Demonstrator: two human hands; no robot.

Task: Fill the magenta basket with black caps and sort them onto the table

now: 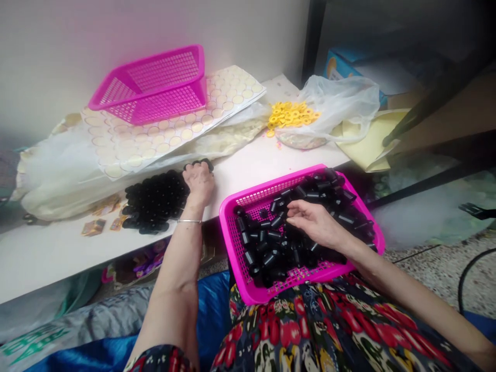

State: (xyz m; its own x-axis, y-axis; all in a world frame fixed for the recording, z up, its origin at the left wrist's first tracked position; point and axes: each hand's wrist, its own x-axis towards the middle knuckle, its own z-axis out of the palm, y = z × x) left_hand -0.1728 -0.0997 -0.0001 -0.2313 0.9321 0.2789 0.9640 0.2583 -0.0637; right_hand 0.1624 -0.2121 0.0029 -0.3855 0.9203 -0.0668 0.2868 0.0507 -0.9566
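My left hand [199,182] is at the right end of a tight cluster of black plastic cylinders [155,199] on the white tabletop. Its fingers are curled down over black cylinders at that end; how many it grips is hidden. Over a pink plastic basket [232,250] hangs my right hand [315,219], its fingertips slightly apart and nothing visible between them. Loose black cylinders [273,257] of the same kind lie jumbled inside the basket, which rests at my lap against the table's front edge.
An empty pink basket [151,90] stands on sheets printed with circles [228,95], over a clear plastic bag [62,175]. Yellow rings [292,114] lie by another plastic bag [341,98]. Small gold-coloured packets [93,227] sit left of the cluster. A dark metal bar [437,98] slants at right.
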